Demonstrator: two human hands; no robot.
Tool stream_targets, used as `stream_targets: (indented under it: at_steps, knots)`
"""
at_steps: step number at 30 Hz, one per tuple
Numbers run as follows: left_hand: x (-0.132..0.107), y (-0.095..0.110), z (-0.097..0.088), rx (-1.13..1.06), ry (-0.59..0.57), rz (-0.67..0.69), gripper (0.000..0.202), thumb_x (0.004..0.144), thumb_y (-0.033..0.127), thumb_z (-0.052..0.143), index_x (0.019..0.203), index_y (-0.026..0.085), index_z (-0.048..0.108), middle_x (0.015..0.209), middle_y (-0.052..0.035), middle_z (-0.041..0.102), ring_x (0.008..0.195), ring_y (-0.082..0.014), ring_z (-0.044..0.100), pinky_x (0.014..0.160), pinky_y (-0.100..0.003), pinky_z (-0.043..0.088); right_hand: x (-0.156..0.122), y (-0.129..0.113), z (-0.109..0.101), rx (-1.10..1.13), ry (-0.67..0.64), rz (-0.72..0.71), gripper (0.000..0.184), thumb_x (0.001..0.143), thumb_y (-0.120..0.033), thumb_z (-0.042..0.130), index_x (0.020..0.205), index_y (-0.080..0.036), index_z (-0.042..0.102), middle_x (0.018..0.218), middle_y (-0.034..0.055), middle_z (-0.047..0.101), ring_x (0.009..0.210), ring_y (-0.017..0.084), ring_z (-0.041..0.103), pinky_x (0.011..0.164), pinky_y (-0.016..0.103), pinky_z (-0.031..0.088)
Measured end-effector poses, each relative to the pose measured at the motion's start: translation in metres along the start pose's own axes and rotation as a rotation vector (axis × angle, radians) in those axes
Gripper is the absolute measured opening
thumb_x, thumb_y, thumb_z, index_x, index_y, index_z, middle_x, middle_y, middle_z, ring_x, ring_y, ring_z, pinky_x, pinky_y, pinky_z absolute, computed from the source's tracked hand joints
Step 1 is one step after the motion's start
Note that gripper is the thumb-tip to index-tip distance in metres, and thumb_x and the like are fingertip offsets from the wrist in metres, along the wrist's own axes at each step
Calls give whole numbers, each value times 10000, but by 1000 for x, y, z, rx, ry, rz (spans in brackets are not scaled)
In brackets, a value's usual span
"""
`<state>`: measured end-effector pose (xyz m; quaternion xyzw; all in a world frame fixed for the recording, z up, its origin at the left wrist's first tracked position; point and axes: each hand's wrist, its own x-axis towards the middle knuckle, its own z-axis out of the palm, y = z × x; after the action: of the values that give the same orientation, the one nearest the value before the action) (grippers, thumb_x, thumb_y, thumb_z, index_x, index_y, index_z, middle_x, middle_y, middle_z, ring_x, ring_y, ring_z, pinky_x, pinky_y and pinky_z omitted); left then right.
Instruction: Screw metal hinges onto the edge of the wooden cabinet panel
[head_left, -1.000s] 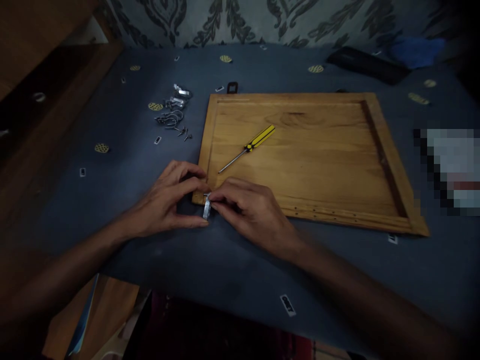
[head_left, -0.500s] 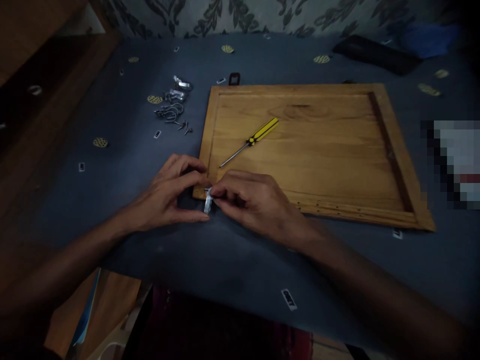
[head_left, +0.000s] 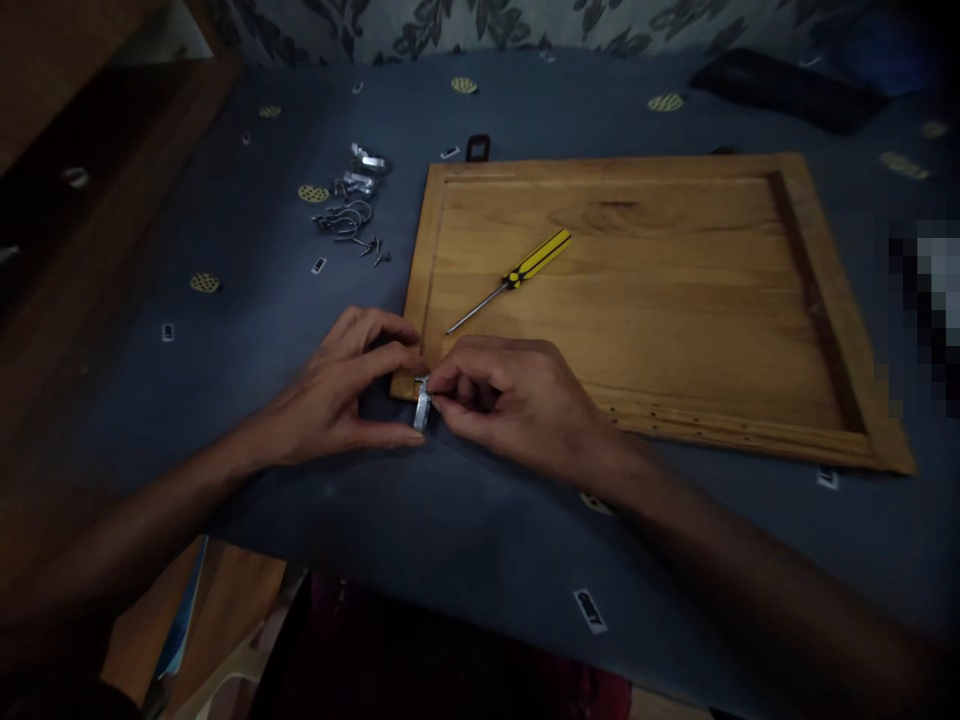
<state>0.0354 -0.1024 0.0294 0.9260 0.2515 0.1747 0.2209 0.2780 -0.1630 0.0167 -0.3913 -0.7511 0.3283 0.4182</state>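
A small silver cabinet hinge [head_left: 422, 408] sits at the near left corner of a framed wooden panel [head_left: 637, 300], its arm sticking out past the edge. My left hand [head_left: 341, 385] holds the hinge between thumb and forefinger, the thumb at its lower end. Pinched fingers of my right hand [head_left: 517, 395] touch the hinge from the right side; what they hold is too small to make out. A yellow-and-black screwdriver [head_left: 525, 270] lies on the panel just beyond my right hand, its tip toward me.
Several more silver hinges [head_left: 358, 185] lie beyond my left hand, with a few loose screws [head_left: 375, 250] beside them. A dark, long case [head_left: 780, 90] rests at the back right of the blue-covered table [head_left: 285, 540]. A wooden cabinet [head_left: 97, 90] stands at the left.
The view has shifted slightly, so the panel and screwdriver appear a little farther right. Both hands stay at the hinge with almost the same grip.
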Motion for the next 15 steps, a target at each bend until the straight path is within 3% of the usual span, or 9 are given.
stream_targets:
  at_steps: [6,15]
  knots:
    - [-1,0,1,6,-12,-8,533,930,664,808,1305,293,729,1380,-81,646,1216,-296,565,1084,-447,491,0,-1,3,-16,31,-40,143,869,-30,651,879,-158,715,767,-33,665,616,71,564,586,199,426]
    - [0,1,1,-6,6,18,484,939,617,825,1273,281,729,1372,-80,639,1220,-282,574,1092,-431,490,-2,-7,-5,182,69,205,99,879,-92,693,864,-162,762,746,-28,685,580,72,547,536,212,403]
